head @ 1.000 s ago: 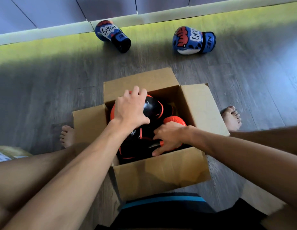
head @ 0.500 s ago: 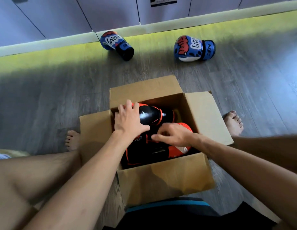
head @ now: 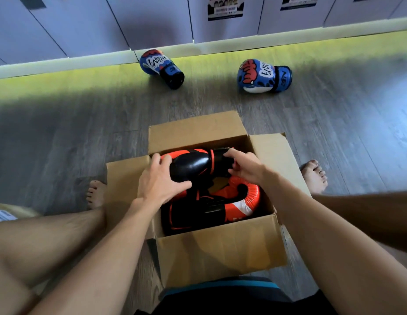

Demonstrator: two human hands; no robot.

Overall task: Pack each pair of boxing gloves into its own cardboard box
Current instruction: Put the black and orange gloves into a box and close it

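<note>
Left hand [head: 160,181] on padded end, right hand [head: 245,167] on cuff, both clamped round upper glove [head: 191,163] inside box [head: 220,246]. Second glove [head: 223,201] at 6 o'clock. Likely soft, light, slick; cuff grips best.

Dim shadowed floor [head: 61,137], wide-angle bending at edges

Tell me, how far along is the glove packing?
Done: one orange glove lies in the box. In hand: the left hand and right hand grip its mate over the box's far side. Left: flaps open; two blue gloves lie unpacked on the floor.
</note>
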